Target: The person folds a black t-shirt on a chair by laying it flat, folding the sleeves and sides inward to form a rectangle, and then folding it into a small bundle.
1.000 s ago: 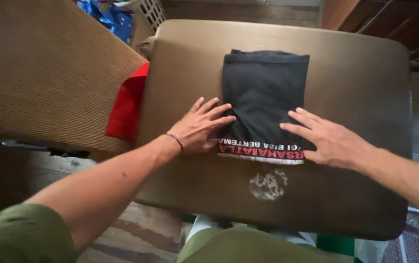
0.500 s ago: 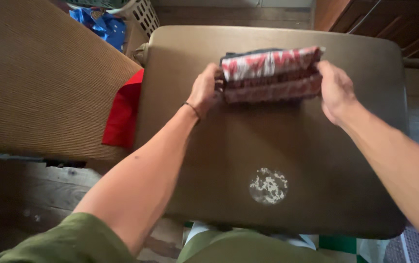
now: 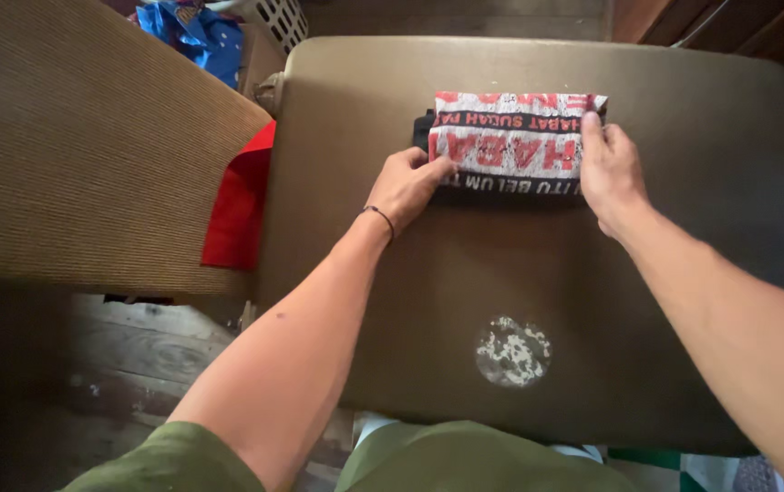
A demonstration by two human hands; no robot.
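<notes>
Folded black shirt, doubled over since a second ago so its red-and-white print now faces up, lies near the table's far edge, with left hand and right hand pressing flat, fingers open, gripping nothing.
</notes>
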